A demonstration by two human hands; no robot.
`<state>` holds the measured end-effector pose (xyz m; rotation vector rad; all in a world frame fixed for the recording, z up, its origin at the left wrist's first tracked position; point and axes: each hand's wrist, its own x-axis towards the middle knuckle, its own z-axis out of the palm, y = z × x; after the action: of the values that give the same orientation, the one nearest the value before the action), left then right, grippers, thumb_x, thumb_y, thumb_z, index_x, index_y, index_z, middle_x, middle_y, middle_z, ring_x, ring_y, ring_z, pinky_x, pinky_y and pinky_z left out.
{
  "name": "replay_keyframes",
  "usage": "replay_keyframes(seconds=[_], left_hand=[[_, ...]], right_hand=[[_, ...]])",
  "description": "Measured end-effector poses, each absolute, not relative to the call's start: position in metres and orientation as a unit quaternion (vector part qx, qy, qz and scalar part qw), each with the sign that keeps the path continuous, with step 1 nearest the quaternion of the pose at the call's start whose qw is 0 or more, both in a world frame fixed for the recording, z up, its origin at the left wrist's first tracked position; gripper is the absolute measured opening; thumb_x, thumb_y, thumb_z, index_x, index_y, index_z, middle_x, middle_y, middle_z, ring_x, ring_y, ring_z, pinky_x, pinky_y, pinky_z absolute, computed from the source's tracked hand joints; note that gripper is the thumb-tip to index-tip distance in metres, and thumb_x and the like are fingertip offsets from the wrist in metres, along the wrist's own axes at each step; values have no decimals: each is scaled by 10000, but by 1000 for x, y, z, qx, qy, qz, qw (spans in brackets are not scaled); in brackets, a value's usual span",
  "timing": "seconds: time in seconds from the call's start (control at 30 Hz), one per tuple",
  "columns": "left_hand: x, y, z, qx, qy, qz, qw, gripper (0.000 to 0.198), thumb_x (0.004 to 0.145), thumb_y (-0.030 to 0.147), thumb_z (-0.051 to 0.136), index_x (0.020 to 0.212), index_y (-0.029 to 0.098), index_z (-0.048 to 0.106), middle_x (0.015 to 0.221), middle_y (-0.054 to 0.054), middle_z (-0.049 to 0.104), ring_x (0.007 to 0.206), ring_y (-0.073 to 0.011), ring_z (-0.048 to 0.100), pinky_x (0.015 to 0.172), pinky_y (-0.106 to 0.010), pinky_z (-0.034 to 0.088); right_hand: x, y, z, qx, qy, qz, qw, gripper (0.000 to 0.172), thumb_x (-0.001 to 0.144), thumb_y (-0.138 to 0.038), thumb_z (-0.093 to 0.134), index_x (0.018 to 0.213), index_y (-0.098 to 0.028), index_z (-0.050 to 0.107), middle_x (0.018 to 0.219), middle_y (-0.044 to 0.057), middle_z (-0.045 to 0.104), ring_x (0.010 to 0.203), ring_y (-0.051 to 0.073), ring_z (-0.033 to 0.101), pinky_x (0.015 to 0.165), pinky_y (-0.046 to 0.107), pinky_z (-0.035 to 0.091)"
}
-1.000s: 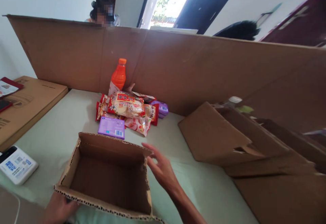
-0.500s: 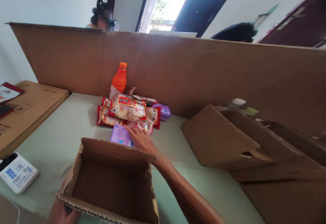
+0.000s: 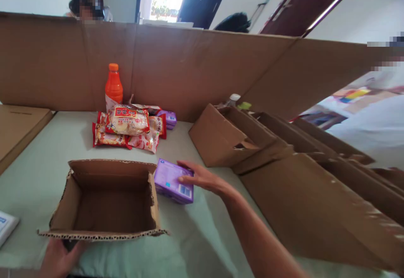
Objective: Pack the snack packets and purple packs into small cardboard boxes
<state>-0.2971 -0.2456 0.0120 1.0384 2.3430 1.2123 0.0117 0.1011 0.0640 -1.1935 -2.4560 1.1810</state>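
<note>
Where your right hand (image 3: 197,177) sits, item one: the purple pack (image 3: 167,177), just right of the open cardboard box (image 3: 113,173), thumb on the top face, fingers at the far edge, the grip closed around the pack. Likely fault: a dip or slip at the near end, the hold being all toward the far side. Item two: the box, right rim ragged; a low sideways push could snag the pack there. Item three: your left hand (image 3: 61,255), below the near flap, thumb and fingers apart; whether it grips, you cannot tell. If unbraced, the box may skid when bumped. Item four: snack bags (image 3: 128,120), heaped before the orange bottle (image 3: 114,86); a knock might slide the top one.
</note>
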Motion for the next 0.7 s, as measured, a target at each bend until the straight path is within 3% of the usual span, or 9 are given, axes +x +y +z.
replay_keyframes(seconds=[0.07, 0.1, 0.23, 0.3, 0.4, 0.47, 0.57, 0.63, 0.7], left_hand=[[-292, -242, 13, 353, 824, 424, 131, 817, 738, 773, 603, 1322, 202, 622, 1217, -139, 719, 1371, -418, 506, 1184, -594, 347], [-291, -241, 12, 352, 824, 427, 126, 827, 733, 790, 591, 1320, 207, 621, 1221, -137, 718, 1378, -409, 502, 1188, -579, 349], [-292, -242, 5, 345, 827, 422, 137, 824, 697, 809, 583, 1289, 240, 639, 1186, -120, 733, 1364, -404, 519, 1174, -553, 384], [-296, -242, 3, 347, 831, 409, 144, 850, 658, 817, 592, 1277, 238, 649, 1179, -127, 735, 1329, -427, 545, 1145, -573, 412], [-300, -241, 4, 363, 822, 405, 170, 844, 662, 785, 623, 1293, 224, 639, 1195, -132, 730, 1292, -418, 576, 1099, -562, 465], [-301, -241, 5, 378, 811, 402, 196, 813, 685, 743, 649, 1304, 216, 632, 1188, -129, 734, 1282, -403, 588, 1103, -552, 464], [-299, -243, 6, 367, 818, 394, 203, 791, 682, 712, 674, 1279, 194, 647, 1182, -145, 732, 1288, -413, 582, 1113, -577, 442], [-295, -244, 6, 343, 828, 401, 192, 783, 682, 710, 665, 1258, 180, 655, 1199, -164, 722, 1282, -427, 584, 1095, -593, 453], [-292, -244, 6, 334, 825, 416, 187, 777, 689, 708, 650, 1250, 170, 656, 1201, -175, 718, 1277, -429, 588, 1087, -587, 462]], right_hand=[[4, 102, 66, -383, -828, 405, 59, 777, 642, -771, 671, 1099, -145, 740, 1053, 148, 753, 951, 343, 707, 869, 479, 546], [2, 97, 65, -385, -833, 392, 64, 733, 635, -743, 697, 1066, -152, 740, 1088, 154, 746, 988, 358, 696, 904, 505, 527], [15, 58, 60, -419, -857, 268, 134, 531, 668, -616, 757, 979, -193, 679, 1483, 210, 525, 1307, 434, 519, 1079, 637, 355], [24, 36, 56, -419, -848, 276, 168, 479, 682, -628, 747, 881, -212, 622, 1517, 208, 487, 1304, 419, 533, 1047, 620, 407], [26, 15, 47, -433, -774, 428, 174, 548, 692, -688, 718, 936, -216, 585, 1375, 215, 605, 1138, 364, 654, 919, 527, 534], [20, 7, 41, -454, -703, 522, 164, 738, 677, -705, 728, 1183, -195, 557, 1257, 210, 665, 1036, 339, 694, 856, 489, 566], [13, 2, 36, -466, -633, 599, 154, 1067, 653, -703, 769, 1476, -158, 363, 1213, 196, 686, 1036, 332, 700, 874, 470, 566], [11, 0, 37, -465, -613, 621, 152, 1069, 674, -721, 754, 1491, -145, 377, 1184, 183, 707, 1072, 336, 692, 923, 470, 547], [10, -1, 39, -462, -599, 634, 160, 978, 691, -750, 724, 1421, -144, 489, 1165, 173, 726, 1109, 349, 680, 971, 478, 522]])
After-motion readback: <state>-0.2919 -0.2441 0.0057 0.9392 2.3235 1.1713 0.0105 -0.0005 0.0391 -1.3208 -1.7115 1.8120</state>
